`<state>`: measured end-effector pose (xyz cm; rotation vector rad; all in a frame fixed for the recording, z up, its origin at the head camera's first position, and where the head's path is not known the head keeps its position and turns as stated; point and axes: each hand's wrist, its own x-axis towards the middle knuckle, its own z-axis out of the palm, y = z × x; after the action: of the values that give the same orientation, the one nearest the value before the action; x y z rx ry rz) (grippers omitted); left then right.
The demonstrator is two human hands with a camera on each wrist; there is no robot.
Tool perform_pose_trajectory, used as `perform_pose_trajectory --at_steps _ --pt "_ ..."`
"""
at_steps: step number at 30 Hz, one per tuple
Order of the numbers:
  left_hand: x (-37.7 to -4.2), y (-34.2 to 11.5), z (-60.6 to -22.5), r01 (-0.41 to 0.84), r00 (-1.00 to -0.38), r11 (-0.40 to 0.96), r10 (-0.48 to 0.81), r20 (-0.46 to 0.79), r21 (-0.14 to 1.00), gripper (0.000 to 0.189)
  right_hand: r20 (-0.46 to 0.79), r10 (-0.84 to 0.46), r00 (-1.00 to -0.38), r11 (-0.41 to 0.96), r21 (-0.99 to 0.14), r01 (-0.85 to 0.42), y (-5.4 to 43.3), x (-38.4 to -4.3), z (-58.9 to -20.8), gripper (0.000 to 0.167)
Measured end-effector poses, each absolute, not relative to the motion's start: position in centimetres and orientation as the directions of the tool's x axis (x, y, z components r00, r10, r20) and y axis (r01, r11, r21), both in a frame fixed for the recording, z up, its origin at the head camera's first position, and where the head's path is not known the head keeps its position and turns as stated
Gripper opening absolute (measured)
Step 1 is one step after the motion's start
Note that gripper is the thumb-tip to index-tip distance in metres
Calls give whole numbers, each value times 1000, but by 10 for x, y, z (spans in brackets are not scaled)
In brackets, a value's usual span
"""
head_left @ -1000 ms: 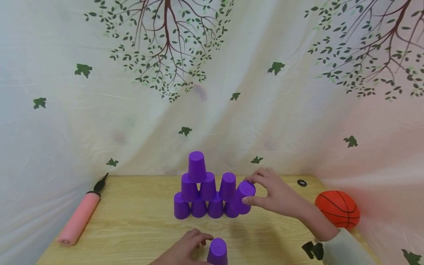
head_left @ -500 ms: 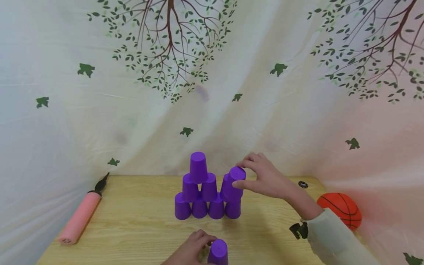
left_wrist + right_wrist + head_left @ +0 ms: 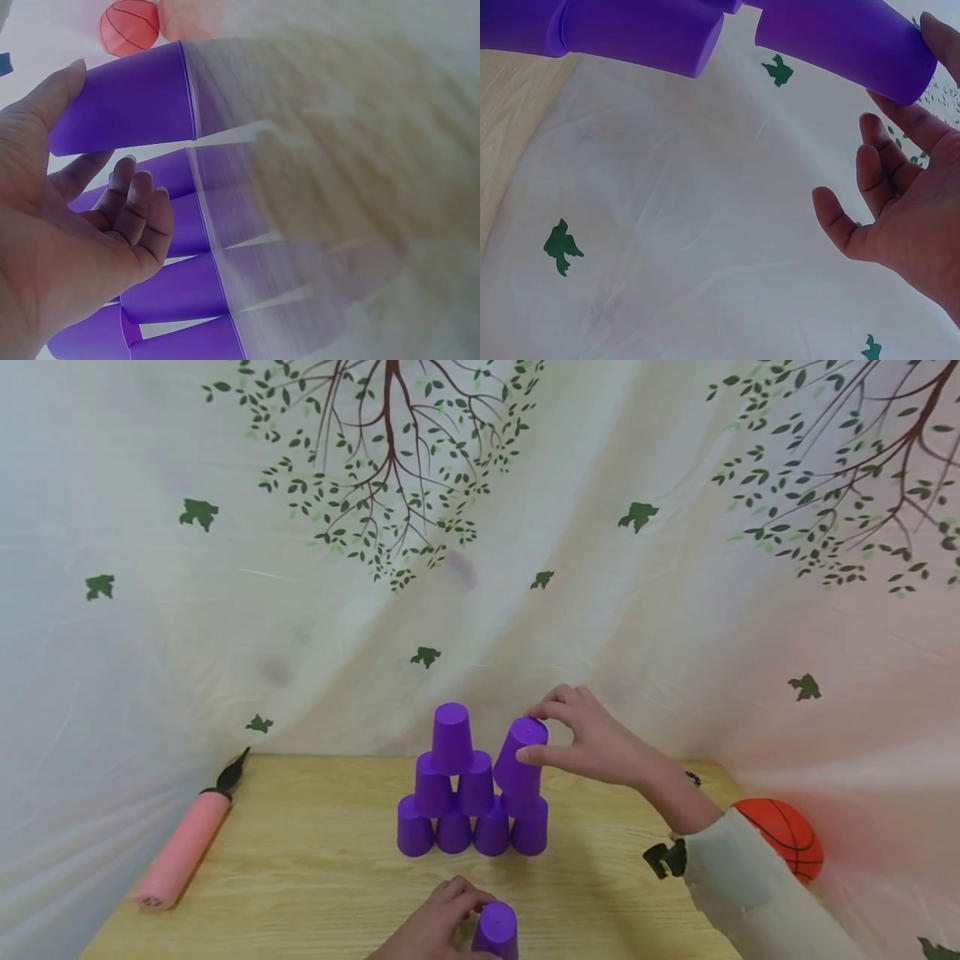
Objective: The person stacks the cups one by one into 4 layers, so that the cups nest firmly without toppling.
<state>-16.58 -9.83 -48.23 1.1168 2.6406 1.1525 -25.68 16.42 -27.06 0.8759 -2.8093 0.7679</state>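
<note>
Purple cups stand upside down in a stacked wall: a bottom row of several cups, a second row, and one upper cup at left. My right hand pinches another purple cup between thumb and fingers near its base. That cup tilts, its lower part overlapping the second row's right-hand cup; the right wrist view shows its rim end apart from the stack. Nearer the front, my left hand holds an upside-down purple cup by thumb and index finger, the other fingers loosely curled.
A pink hand pump with a black nozzle lies at the left of the wooden table. An orange basketball-patterned ball is at the right edge, beside a small black disc. A leaf-patterned curtain hangs behind.
My right hand has lifted its cup from beside the lower right cups up and leftward, over the second row's right cup. My left hand and its cup have stayed nearly in place.
</note>
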Motion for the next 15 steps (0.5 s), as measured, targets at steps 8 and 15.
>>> perform_pose_trajectory --at_steps 8,15 --pt "-166 -97 -477 508 -765 460 630 135 728 52 230 -492 -840 724 -428 -541 157 -270 -264 53" --pt "-166 -97 -476 500 -769 470 627 124 728 51 202 -477 -855 750 -414 -516 150 -281 -263 54"
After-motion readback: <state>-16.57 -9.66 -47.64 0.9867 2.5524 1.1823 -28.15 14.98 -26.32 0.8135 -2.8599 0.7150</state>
